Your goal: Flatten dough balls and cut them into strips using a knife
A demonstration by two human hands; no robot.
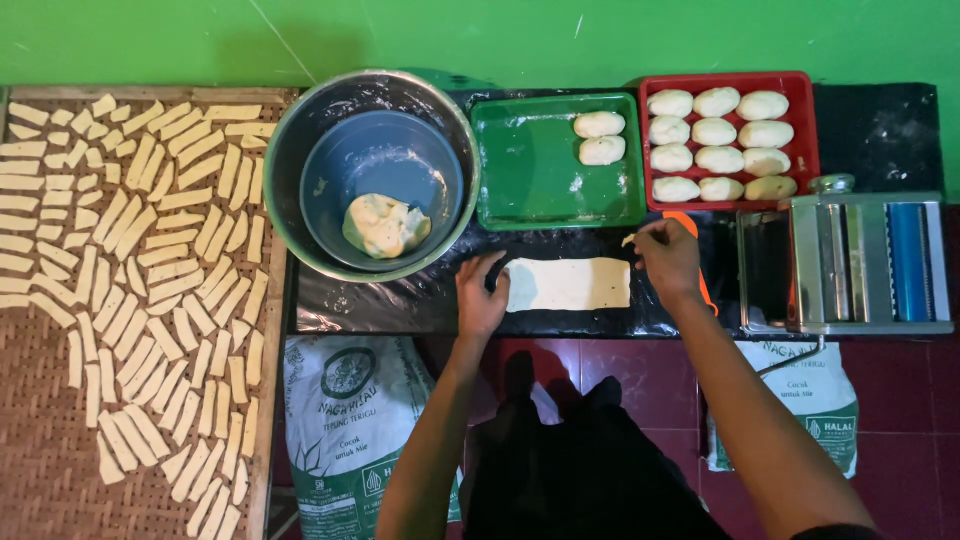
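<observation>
— Item one, the hands?

— Left hand point(480, 300): laid palm down at the left end of the dough sheet point(568, 284), fingers spread and pressing, not closed round anything. Right hand point(668, 258): at the sheet's upper right corner, fingers pinched on a small scrap of dough point(629, 239). An orange tool point(690, 225) shows partly behind that hand; whether the hand touches it I cannot tell.

— The sheet itself?

— Pale, flat, rectangular, lying lengthwise on the black tabletop point(400, 300), between the two hands.

— Back row, left to right?

— A metal bowl point(300, 150) with a blue bowl point(385, 160) nested inside it, the blue one holding a lump of pale batter point(386, 226). Next, a green tray point(530, 160) with two dough balls point(599, 137) in its upper right corner. Next, a red tray point(805, 130) filled with dough balls in three rows.

— Far right?

— A metal pasta roller point(860, 265) standing on the tabletop's right end, just beside the right hand.

— Far left?

— A woven mat point(40, 420) in a wooden frame, covered over most of its top and right with cut dough strips point(160, 270) laid side by side; the lower left of the mat is bare.

— Below the tabletop?

— Two printed flour sacks point(345, 420) on the dark red tiled floor point(640, 375), one under each side — the left one larger in view. Behind everything, a green wall point(500, 40).
</observation>
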